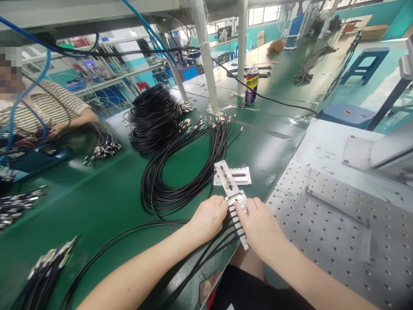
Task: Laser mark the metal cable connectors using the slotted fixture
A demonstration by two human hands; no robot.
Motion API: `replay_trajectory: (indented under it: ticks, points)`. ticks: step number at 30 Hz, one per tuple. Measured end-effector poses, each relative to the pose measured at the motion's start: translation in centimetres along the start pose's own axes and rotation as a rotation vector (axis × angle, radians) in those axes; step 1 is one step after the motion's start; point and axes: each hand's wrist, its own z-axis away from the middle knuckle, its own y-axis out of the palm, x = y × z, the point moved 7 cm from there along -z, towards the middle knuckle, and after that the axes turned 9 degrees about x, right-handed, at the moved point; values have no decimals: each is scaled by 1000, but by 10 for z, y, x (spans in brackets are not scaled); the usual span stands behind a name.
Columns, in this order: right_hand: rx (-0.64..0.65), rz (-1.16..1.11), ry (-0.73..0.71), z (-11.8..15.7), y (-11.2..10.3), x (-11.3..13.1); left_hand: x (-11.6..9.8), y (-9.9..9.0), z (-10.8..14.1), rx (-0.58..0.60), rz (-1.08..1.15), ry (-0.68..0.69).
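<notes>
Slotted metal fixture (226, 176) lies slanted at the bench edge, its hinged-looking near half carrying a row of notches. Black cables (206, 257) run into several of these notches. My right hand (260, 224) is closed around the fixture's right side, thumb pressed on top near the notches. On the other side, my left hand (209, 217) is curled shut against the fixture's left edge, seemingly pinching a black cable; its fingertips are mostly hidden. A second metal fixture (243, 175) lies crosswise beneath the far end of the first.
A loose cable bundle (151, 185) curves left of the fixtures, with a stack of coiled cables (153, 118) behind. Spray can (251, 84) stands further back. A perforated metal plate (322, 228) is at right. A person in a striped sleeve (61, 101) sits at left beside more cables (105, 144).
</notes>
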Motion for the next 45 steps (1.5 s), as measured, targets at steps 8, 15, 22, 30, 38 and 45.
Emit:
replay_trajectory:
  ticks: [8, 15, 22, 30, 38, 45]
  points:
    - [51, 37, 21, -4, 4, 4, 0, 3, 0, -6, -1, -21]
    - [351, -38, 14, -18, -9, -14, -1, -11, 5, 25, -31, -88]
    - [136, -194, -20, -84, -37, -39, -32, -31, 31, -56, 54, 59]
    - [205, -176, -67, -142, -10, -27, -38, -12, 25, -35, -15, 17]
    - [69, -167, -122, -120, -51, -29, -45, -16, 22, -66, 9, 18]
    - [-188, -234, -275, -41, -99, -25, -46, -20, 14, -115, 42, -67]
